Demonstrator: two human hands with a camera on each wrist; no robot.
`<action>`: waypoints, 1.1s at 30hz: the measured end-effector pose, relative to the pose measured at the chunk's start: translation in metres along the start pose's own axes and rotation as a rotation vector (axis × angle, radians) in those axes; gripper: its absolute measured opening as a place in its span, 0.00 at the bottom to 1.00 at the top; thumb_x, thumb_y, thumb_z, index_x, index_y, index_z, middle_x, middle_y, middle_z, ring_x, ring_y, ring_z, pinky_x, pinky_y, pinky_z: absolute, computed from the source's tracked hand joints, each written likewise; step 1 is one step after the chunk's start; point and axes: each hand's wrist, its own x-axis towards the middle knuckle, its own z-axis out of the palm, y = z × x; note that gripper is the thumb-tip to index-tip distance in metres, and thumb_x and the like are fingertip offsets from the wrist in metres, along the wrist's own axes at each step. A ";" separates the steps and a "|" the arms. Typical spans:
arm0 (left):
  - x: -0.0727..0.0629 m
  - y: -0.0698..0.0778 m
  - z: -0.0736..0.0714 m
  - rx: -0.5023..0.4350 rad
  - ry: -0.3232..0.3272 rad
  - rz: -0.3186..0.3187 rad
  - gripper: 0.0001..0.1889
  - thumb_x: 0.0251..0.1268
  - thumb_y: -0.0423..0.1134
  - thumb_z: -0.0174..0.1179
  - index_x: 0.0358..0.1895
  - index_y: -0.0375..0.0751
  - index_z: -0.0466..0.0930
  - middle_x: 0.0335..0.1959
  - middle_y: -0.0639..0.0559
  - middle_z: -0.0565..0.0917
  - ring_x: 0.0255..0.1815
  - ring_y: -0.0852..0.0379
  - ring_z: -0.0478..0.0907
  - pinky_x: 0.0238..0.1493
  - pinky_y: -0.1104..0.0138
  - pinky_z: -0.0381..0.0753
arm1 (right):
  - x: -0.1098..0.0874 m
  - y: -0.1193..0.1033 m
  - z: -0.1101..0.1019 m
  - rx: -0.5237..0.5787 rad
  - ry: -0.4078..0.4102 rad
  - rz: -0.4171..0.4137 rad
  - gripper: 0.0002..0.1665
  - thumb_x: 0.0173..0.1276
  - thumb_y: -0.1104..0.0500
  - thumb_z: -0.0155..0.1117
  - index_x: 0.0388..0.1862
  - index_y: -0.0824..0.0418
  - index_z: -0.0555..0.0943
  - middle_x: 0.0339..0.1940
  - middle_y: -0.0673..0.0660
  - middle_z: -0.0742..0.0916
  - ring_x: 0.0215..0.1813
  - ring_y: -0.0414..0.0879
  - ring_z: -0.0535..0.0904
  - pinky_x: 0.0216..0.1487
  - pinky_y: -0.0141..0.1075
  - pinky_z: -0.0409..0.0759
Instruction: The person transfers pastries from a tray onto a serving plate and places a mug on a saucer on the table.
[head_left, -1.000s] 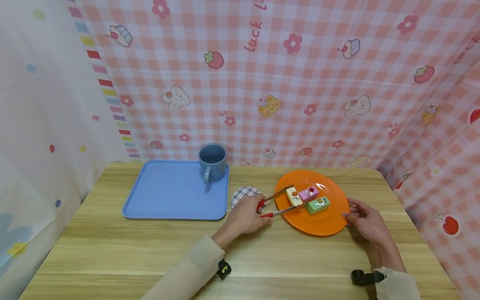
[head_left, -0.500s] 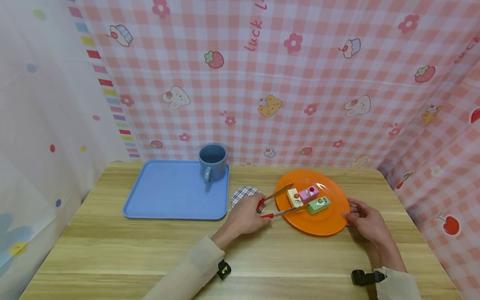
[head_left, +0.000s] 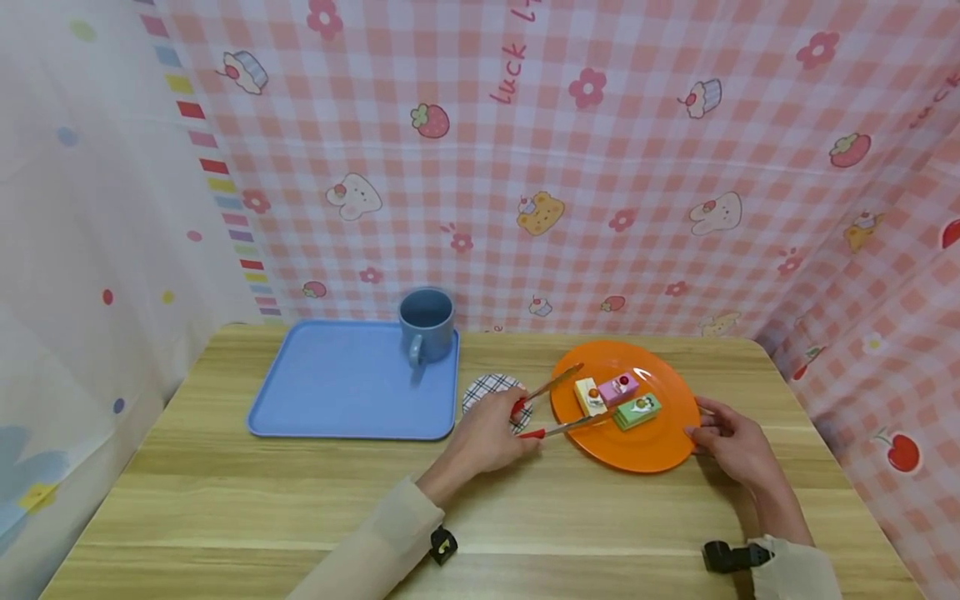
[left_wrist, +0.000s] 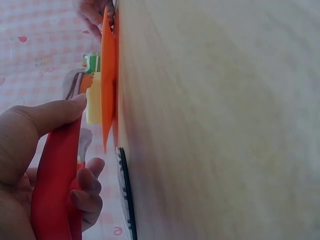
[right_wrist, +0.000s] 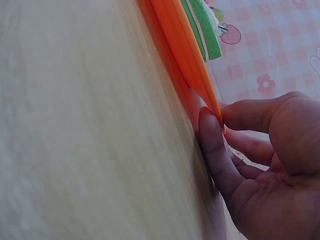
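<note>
My left hand (head_left: 491,433) grips a pair of tongs (head_left: 558,429) by the red handles, thumb on one side and fingers on the other. The metal arms are spread, with a yellow toy cake (head_left: 590,398) between their ends on the orange plate (head_left: 671,437). A pink toy cake (head_left: 618,388) and a green toy cake (head_left: 637,411) lie beside it, each with a small topping. My right hand (head_left: 735,437) pinches the plate's right rim; in the right wrist view the thumb and a finger (right_wrist: 212,145) are on opposite faces of the rim (right_wrist: 212,107).
A blue tray (head_left: 345,392) lies on the wooden table (head_left: 570,533) at the left, with a grey-blue mug (head_left: 427,325) on its back right corner. Between tray and plate is a round checked coaster (head_left: 487,387), partly covered by my left hand. Patterned curtains (head_left: 480,167) hang behind.
The tongs' arms have spread a little wider, and the yellow cake now sits clear of the upper arm. The right hand and plate have stayed put.
</note>
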 end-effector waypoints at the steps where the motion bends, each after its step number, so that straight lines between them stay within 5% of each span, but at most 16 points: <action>1: -0.001 0.000 0.000 -0.005 0.002 -0.004 0.33 0.51 0.52 0.80 0.60 0.45 0.79 0.34 0.52 0.80 0.33 0.57 0.72 0.32 0.67 0.70 | 0.000 0.000 0.000 -0.001 0.000 0.001 0.38 0.77 0.63 0.61 0.80 0.69 0.60 0.58 0.70 0.80 0.41 0.36 0.81 0.43 0.30 0.86; 11: -0.011 0.000 -0.006 -0.048 0.073 -0.013 0.33 0.52 0.51 0.79 0.62 0.46 0.79 0.39 0.52 0.82 0.39 0.56 0.75 0.40 0.63 0.76 | 0.001 0.003 0.001 0.008 -0.004 -0.010 0.37 0.77 0.63 0.60 0.80 0.69 0.59 0.59 0.70 0.80 0.41 0.35 0.82 0.43 0.31 0.86; 18: -0.019 0.000 -0.012 -0.071 0.110 -0.009 0.33 0.54 0.50 0.77 0.64 0.44 0.78 0.51 0.49 0.85 0.48 0.52 0.78 0.51 0.57 0.80 | 0.000 0.002 0.000 0.013 -0.008 -0.001 0.38 0.77 0.63 0.60 0.80 0.69 0.59 0.60 0.70 0.79 0.41 0.35 0.81 0.43 0.30 0.86; 33: -0.034 -0.004 -0.031 -0.163 0.204 -0.038 0.37 0.54 0.49 0.78 0.67 0.41 0.75 0.58 0.43 0.84 0.50 0.45 0.81 0.50 0.54 0.82 | 0.000 0.001 0.000 0.010 -0.007 -0.002 0.38 0.77 0.63 0.60 0.80 0.69 0.59 0.59 0.69 0.79 0.41 0.36 0.82 0.43 0.30 0.86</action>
